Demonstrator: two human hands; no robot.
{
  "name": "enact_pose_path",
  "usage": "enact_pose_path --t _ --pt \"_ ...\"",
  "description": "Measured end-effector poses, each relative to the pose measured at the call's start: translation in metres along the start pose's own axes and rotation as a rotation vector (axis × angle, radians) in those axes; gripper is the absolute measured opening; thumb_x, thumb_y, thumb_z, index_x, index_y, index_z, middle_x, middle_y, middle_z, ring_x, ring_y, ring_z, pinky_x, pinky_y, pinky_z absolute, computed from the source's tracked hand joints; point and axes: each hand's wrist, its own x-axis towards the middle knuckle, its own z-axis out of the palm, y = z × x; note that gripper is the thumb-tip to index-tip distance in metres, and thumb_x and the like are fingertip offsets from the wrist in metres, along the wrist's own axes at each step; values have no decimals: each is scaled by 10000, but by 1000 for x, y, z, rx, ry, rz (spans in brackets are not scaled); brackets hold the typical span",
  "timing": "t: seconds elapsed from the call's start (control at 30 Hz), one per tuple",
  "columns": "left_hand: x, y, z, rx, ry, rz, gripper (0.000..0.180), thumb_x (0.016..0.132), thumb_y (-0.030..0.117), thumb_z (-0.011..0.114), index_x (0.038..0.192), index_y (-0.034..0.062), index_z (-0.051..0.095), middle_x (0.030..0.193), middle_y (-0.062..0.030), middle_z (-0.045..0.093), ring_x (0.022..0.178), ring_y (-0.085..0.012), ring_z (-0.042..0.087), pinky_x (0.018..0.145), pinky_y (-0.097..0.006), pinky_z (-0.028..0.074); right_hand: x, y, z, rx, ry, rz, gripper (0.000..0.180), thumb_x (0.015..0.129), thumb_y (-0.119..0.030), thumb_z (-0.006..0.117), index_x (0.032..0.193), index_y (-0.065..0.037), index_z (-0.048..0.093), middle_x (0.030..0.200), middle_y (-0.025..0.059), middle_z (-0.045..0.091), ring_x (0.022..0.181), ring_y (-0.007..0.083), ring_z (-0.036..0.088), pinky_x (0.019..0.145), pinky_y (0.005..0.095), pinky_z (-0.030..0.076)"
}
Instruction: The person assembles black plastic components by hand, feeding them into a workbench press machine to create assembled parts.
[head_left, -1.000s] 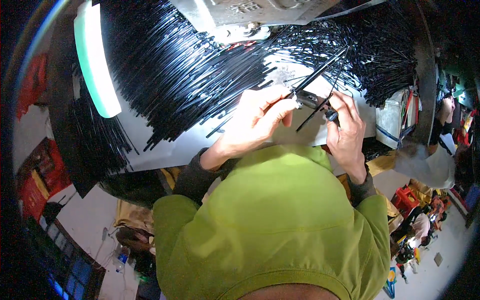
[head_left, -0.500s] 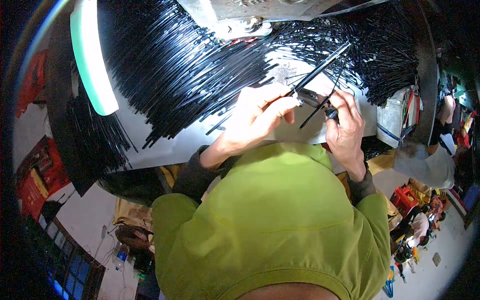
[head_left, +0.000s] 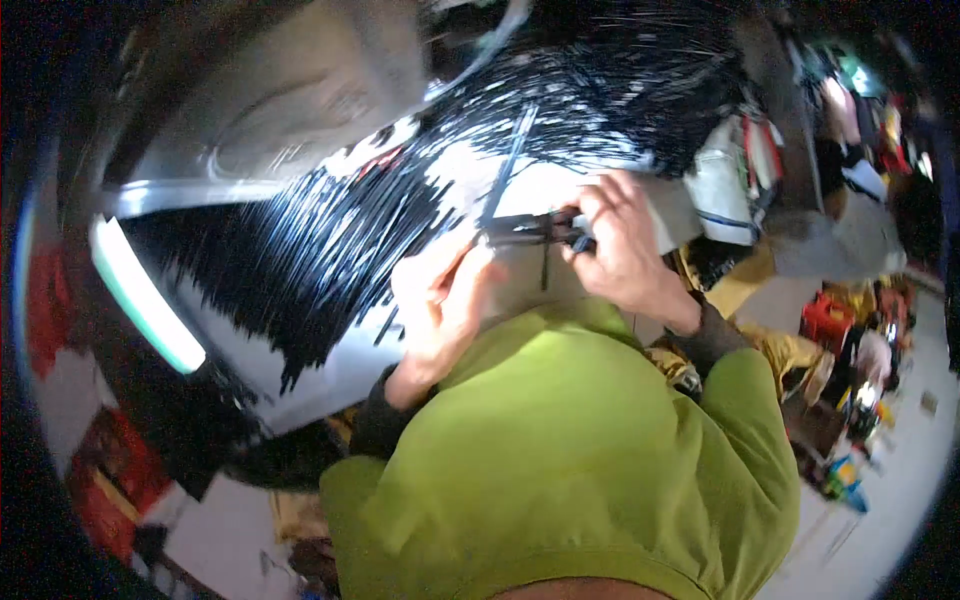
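Observation:
My left hand (head_left: 440,305) is closed, thumb against fingers, at the lower end of a slim black rod (head_left: 508,165) that points up and away over the table. My right hand (head_left: 622,240) grips a short dark tool-like piece (head_left: 530,229), whose end reaches across to my left fingertips. A thin black strip hangs down beside that piece, between the hands. Motion blur hides the exact kind of the piece and how it meets the rod. Beyond my left hand lies a big heap of thin black rods (head_left: 330,245) on a pale tabletop (head_left: 325,378).
More tangled black rods (head_left: 640,70) lie at the far right of the table. A large metal panel (head_left: 300,90) overhangs the back left. A bright tube lamp (head_left: 150,300) stands at left, and a white container (head_left: 725,185) at right. Red crates (head_left: 825,315) sit on the floor.
The view has swung, so the scene sits differently. The rod has turned more upright, and the dark piece in my right hand has come level, its end close to my left fingers.

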Motion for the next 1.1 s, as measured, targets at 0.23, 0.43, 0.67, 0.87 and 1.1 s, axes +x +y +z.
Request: enact_pose_path --t 0.23,0.43,0.67,0.87,1.1 --pt "0 -4 11 27 -60 110 191 898 16 480 746 -52 573 564 -28 516 427 -33 384 422 -188 305 -9 34 19 84 89 -129 505 576 -44 617 1078 -52 555 1059 182 605 1013 319 570 854 416 436" --pt "-4 15 13 -16 -95 34 174 912 71 516 784 -18 595 522 44 452 443 -4 385 419 -180 273 -3 31 16 314 108 -140 279 619 -71 710 840 -42 541 800 126 554 743 312 564 677 385 456" --pt "-14 -3 6 8 -150 17 137 939 87 496 851 -5 547 666 -53 587 477 -22 425 448 -169 331 -5 22 13 262 118 -157 251 612 -114 707 795 -42 552 781 113 531 736 291 536 627 388 425" --pt "-18 -9 6 -85 -129 -136 148 955 110 480 948 -3 575 664 3 554 477 0 362 436 -165 270 -9 8 -4 -244 327 -213 256 654 -146 663 878 -60 575 855 94 575 798 315 551 684 405 434" --pt "-21 -5 38 -274 2 -78 166 947 144 509 900 -7 557 661 9 536 512 -14 413 455 -153 317 -37 4 -31 80 -150 114 270 773 -104 581 1020 -57 484 936 149 568 792 360 595 673 444 467"
